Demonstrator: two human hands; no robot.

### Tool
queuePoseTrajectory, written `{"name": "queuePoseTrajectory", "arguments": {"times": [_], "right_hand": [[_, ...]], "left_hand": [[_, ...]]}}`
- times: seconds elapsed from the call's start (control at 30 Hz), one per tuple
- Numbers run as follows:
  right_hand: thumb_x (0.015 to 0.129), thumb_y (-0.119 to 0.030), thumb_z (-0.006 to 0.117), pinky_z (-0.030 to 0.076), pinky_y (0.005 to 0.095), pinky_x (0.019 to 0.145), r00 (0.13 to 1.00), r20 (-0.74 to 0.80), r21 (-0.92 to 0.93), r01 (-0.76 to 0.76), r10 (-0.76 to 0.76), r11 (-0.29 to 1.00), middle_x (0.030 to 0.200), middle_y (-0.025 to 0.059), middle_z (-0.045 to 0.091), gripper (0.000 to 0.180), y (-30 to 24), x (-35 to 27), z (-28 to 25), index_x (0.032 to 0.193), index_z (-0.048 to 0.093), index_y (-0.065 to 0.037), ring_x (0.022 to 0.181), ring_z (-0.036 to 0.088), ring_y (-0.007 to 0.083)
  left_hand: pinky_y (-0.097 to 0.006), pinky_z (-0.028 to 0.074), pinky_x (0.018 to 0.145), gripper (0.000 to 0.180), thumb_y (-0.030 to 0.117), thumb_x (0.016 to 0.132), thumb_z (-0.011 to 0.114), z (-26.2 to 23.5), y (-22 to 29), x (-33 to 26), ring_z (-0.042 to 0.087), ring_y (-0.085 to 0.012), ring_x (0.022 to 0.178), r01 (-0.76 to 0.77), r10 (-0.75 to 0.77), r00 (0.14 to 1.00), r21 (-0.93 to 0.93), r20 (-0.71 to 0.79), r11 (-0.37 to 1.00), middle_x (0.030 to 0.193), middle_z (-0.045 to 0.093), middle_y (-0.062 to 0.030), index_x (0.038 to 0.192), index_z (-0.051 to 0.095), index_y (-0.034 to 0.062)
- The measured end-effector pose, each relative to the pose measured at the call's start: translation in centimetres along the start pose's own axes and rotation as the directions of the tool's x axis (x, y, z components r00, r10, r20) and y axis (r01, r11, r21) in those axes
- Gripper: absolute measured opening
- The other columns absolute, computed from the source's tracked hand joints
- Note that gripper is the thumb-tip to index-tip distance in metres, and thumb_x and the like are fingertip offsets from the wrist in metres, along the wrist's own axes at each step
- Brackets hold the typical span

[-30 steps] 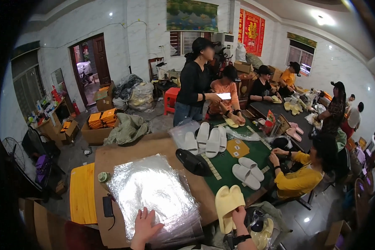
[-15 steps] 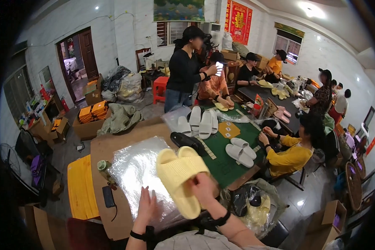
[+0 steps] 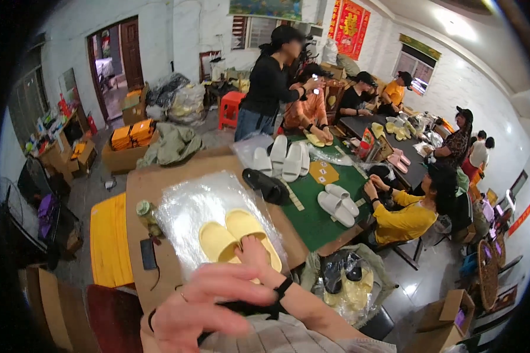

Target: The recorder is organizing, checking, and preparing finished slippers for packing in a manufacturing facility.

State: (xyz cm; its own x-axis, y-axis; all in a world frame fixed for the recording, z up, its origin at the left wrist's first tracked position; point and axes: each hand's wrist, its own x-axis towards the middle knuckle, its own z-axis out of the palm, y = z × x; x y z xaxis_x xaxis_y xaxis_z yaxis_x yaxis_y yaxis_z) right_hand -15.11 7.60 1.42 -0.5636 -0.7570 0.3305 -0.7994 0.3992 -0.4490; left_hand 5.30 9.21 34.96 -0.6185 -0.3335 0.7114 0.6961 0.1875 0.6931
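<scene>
A pair of pale yellow slide slippers (image 3: 225, 234) lies side by side on clear plastic bags (image 3: 185, 203), toes pointing away from me. My right hand (image 3: 255, 254) has its fingers closed on the slippers, and it hides part of them. Close to the camera is my left hand (image 3: 212, 300), raised and slightly blurred. Its fingers are stretched apart with nothing in them, and it covers the near edge of the table. Both wrists carry black bands.
Black slippers (image 3: 266, 187), white slippers (image 3: 293, 160) and grey-white slippers (image 3: 338, 206) lie on the table. To the left are a jar (image 3: 147, 212) and a dark phone-like object (image 3: 149, 254). A person in yellow (image 3: 403, 217) sits at the right; several others work beyond.
The yellow slippers have come down onto the plastic bags with my right hand. My left hand has lifted off the plastic toward the camera. The view has shifted slightly.
</scene>
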Motion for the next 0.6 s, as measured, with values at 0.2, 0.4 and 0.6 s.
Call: {"name": "queuePoseTrajectory", "arguments": {"times": [0.2, 0.4, 0.6], "right_hand": [[0.085, -0.027, 0.066, 0.050, 0.0443, 0.076, 0.998, 0.041, 0.008, -0.039, 0.039, 0.999, 0.090, 0.0183, 0.055, 0.027, -1.2, 0.7, -1.7, 0.091, 0.054, -0.003, 0.086, 0.059, 0.0345], [0.082, -0.024, 0.067, 0.049, 0.0481, 0.072, 0.999, -0.025, 0.077, -0.038, 0.041, 0.996, 0.090, 0.0183, 0.055, 0.026, -0.4, 0.3, -0.9, 0.089, 0.054, -0.003, 0.083, 0.058, 0.0370], [0.083, -0.025, 0.067, 0.050, 0.0472, 0.072, 0.999, 0.010, 0.082, -0.051, 0.051, 0.995, 0.091, 0.0174, 0.055, 0.026, -1.1, -0.2, -1.5, 0.090, 0.055, -0.003, 0.084, 0.059, 0.0362]], "left_hand": [[-0.051, 0.054, 0.084, 0.025, 0.040, 0.096, 0.059, 3.9, 2.6, 3.4, 0.068, -0.0304, 0.095, -0.105, 0.154, 0.985, -0.431, 0.080, 0.896, 0.098, 0.068, -0.0225, 0.098, 0.066, 0.0164], [-0.057, 0.050, 0.090, 0.017, 0.030, 0.096, 0.061, 3.9, 2.2, 3.0, 0.067, -0.0343, 0.099, -0.172, 0.247, 0.948, -0.328, 0.201, 0.929, 0.100, 0.066, -0.0256, 0.105, 0.065, 0.0171], [-0.058, 0.043, 0.098, 0.022, 0.030, 0.097, 0.058, 4.0, 1.7, 2.8, 0.060, -0.0414, 0.111, 0.045, 0.154, 0.942, -0.566, 0.298, 0.823, 0.115, 0.062, -0.0322, 0.111, 0.064, 0.0145]]}}
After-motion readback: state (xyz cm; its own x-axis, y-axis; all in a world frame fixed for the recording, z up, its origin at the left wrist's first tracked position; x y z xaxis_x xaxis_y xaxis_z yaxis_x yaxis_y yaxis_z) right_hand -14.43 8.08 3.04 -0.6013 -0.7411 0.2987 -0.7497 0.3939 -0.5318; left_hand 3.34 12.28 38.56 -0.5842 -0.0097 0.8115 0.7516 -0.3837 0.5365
